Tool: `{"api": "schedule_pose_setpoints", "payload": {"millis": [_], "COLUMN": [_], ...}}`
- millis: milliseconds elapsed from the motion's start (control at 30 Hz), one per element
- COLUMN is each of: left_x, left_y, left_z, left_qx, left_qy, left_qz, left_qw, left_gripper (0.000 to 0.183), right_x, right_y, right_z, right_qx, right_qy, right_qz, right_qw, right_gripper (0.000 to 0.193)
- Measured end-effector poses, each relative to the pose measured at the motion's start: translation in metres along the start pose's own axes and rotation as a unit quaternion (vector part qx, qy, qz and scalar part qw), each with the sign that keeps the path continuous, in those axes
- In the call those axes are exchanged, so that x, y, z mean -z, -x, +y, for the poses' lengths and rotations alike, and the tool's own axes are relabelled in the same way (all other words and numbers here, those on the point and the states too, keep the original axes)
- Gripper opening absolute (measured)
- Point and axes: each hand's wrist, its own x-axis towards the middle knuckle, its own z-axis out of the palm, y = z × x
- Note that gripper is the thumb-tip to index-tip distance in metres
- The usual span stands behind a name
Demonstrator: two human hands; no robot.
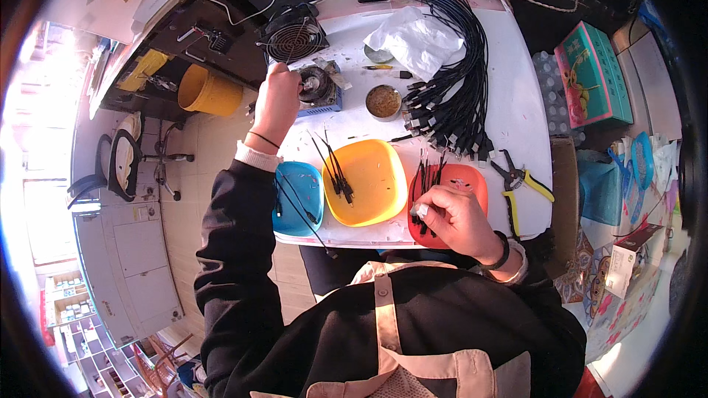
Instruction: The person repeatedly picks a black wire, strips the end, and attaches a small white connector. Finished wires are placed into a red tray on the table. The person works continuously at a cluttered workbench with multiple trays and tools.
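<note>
My left hand (pixel 277 103) is raised at the far left of the table, fingers closed beside a small blue device with a round dark top (pixel 316 87). What those fingers hold, if anything, is hidden. Over the red tray (pixel 472 177) my right hand (pixel 463 225) is closed in a pinch, with something white at the thumb and fingertip. Short black cables (pixel 425 177) lie in that tray, just beside the fingers. The yellow tray (pixel 380 203) holds several short black cables (pixel 341 184). More cables lie across the blue tray (pixel 304 177), one hanging over its front edge.
A large bundle of black cables (pixel 468 51) fills the back right of the table, next to a crumpled white bag (pixel 419 38). Yellow-handled wire strippers (pixel 516 186) lie at the right edge. A round tin (pixel 383 102) and a black fan (pixel 293 38) stand further back.
</note>
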Motion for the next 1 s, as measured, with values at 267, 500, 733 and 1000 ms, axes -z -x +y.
{"api": "schedule_pose_setpoints", "payload": {"millis": [267,500,733,1000], "left_x": [-0.002,0.06,0.128,0.149], "left_y": [-0.008,0.049,0.142,0.191], "left_z": [0.004,0.045,0.142,0.202], "left_qx": [-0.026,0.052,0.17,0.062], "left_qy": [-0.068,0.215,0.688,0.782], "left_qz": [-0.023,0.123,0.133,0.143], "left_qw": [0.997,0.967,0.693,0.604], "left_gripper": [0.007,0.007,0.008,0.038], "right_x": [-0.001,-0.008,-0.079,-0.014], "right_y": [0.003,0.007,-0.019,0.088], "right_z": [-0.003,-0.012,-0.048,-0.081], "right_qx": [0.012,-0.009,0.176,0.082], "right_qy": [0.009,0.029,-0.061,-0.175], "right_qz": [0.015,0.011,-0.02,-0.027], "right_qw": [1.0,0.999,0.982,0.981], "right_gripper": [0.01,0.01,0.038,0.025]}}
